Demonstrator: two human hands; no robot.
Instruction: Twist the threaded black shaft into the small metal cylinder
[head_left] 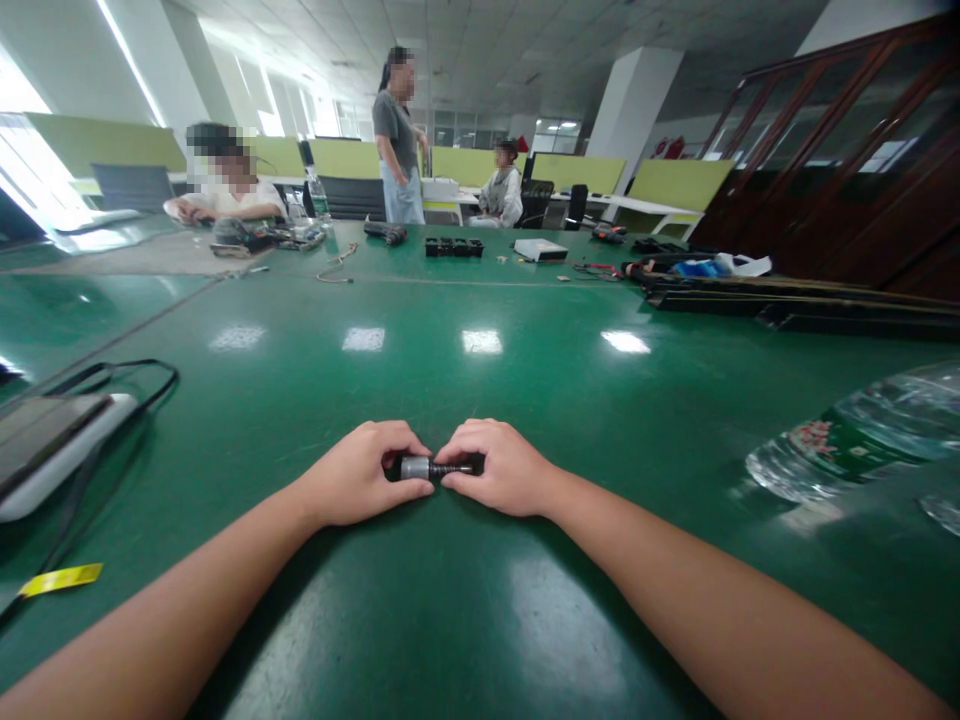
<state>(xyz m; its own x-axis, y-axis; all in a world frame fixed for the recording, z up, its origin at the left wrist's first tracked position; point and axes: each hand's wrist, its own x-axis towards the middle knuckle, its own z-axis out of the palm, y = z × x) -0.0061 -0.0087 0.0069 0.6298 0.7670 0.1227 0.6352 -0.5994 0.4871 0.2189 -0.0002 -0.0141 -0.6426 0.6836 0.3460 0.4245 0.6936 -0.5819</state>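
Observation:
Between both hands, just above or on the green table, lies a small silver metal cylinder with a dark, ribbed, spring-like shaft. My left hand pinches the silver body between thumb and fingers. The shaft points right, into my right hand, whose thumb and fingertips close around its ribbed part near the joint with the body. The piece is held level, and the shaft's far tip shows inside the curl of my right hand. My palms hide nothing else that I can make out.
A large water bottle lies on its side at right. To the left are a white device and its black strap. Black panels, a black tray and a white box lie further back. Several people are beyond.

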